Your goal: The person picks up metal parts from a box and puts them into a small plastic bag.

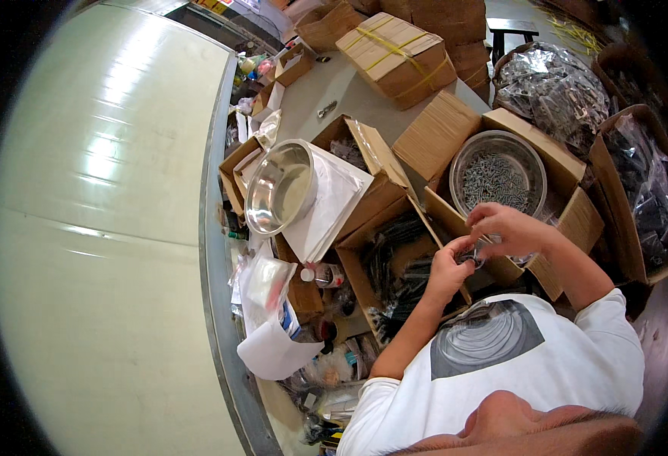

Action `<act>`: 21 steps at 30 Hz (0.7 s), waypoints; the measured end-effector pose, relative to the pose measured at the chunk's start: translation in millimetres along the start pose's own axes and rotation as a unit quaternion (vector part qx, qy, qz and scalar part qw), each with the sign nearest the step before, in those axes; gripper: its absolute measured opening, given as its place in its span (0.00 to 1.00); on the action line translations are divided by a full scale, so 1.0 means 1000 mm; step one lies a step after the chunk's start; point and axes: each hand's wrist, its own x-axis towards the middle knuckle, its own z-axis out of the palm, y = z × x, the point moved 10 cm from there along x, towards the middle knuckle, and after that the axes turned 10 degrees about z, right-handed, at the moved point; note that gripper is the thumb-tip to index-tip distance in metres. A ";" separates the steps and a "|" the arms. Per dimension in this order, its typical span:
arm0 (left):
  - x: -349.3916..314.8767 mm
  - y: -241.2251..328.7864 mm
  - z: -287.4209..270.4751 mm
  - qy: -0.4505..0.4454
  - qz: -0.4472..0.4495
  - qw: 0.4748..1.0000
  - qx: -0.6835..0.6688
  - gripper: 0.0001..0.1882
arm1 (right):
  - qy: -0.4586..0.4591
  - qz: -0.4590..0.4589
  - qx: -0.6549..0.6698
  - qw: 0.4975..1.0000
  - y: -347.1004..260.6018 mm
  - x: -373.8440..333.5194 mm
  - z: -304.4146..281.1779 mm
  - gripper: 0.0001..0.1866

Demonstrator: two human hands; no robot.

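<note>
Close to my chest, both hands meet above the near edge of an open cardboard box. My left hand [449, 269] is closed, its thumb and fingers pinching a small shiny, see-through piece that looks like a plastic bag [474, 257]. Just beyond it my right hand [507, 229] has curled fingers bent toward the left fingertips; what they hold, if anything, is too small to make out. Past the right hand, a clear round tub [541, 169] sits in the box, holding many small grey metal screws [493, 182].
Left of the hands, an open box [360, 266] holds dark slender parts. A steel bowl [261, 199] rests tilted on white sheets [341, 199]. Boxes of clear-bagged parts [554, 83] stand at right. A yellow-strapped carton [398, 57] is farther off. A pale wall panel [113, 228] fills the left.
</note>
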 end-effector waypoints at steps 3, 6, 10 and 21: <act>0.000 0.009 0.002 -0.013 -0.010 1.000 0.008 0.24 | -0.027 -0.054 -0.160 0.985 -0.013 -0.010 0.016 0.13; -0.003 0.023 -0.004 -0.009 0.018 1.000 0.022 0.22 | -0.010 -0.032 -0.110 0.993 -0.012 -0.011 0.012 0.09; -0.012 0.066 -0.008 -0.058 0.136 0.975 0.166 0.15 | 0.016 0.002 -0.037 0.999 -0.004 -0.018 -0.005 0.07; -0.016 0.064 -0.001 -0.004 0.183 0.983 0.019 0.21 | 0.036 0.017 0.047 0.998 -0.007 -0.020 0.003 0.08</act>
